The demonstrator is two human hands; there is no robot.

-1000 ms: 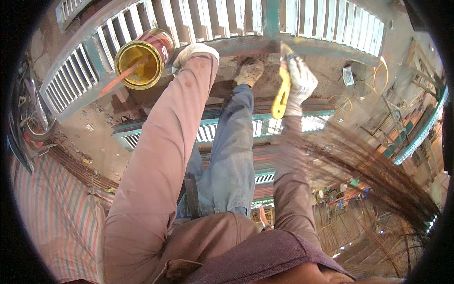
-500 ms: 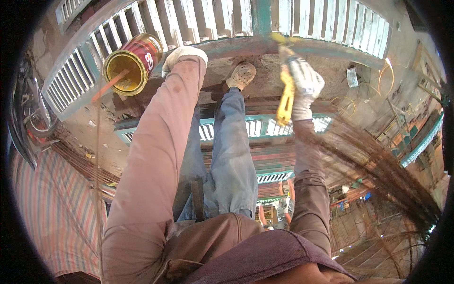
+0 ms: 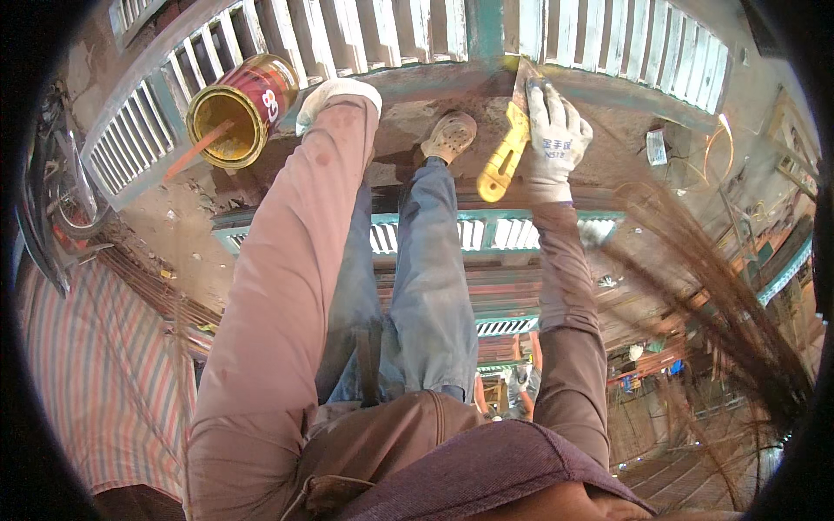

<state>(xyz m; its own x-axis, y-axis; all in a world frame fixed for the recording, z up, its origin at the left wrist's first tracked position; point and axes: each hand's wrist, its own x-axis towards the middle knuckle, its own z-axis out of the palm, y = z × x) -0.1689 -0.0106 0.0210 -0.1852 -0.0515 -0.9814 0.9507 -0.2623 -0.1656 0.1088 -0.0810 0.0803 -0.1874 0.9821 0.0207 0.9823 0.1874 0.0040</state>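
A slatted railing [image 3: 608, 43] runs across twelve o'clock. At ten o'clock sits a paint can [image 3: 239, 108], the gloved left hand [image 3: 334, 94] just beside it, fingers hidden. At one o'clock the gloved right hand [image 3: 556, 139] is clamped around a yellow-handled scraper [image 3: 508, 148], its blade against the ledge [image 3: 434, 82].

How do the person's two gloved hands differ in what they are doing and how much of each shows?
The right hand grips a yellow-handled scraper with its blade against the ledge; the left hand holds no tool and rests on the ledge beside the open paint can. The right hand shows in full, fingers spread; the left is mostly hidden behind its sleeve. Both wear pale work gloves.
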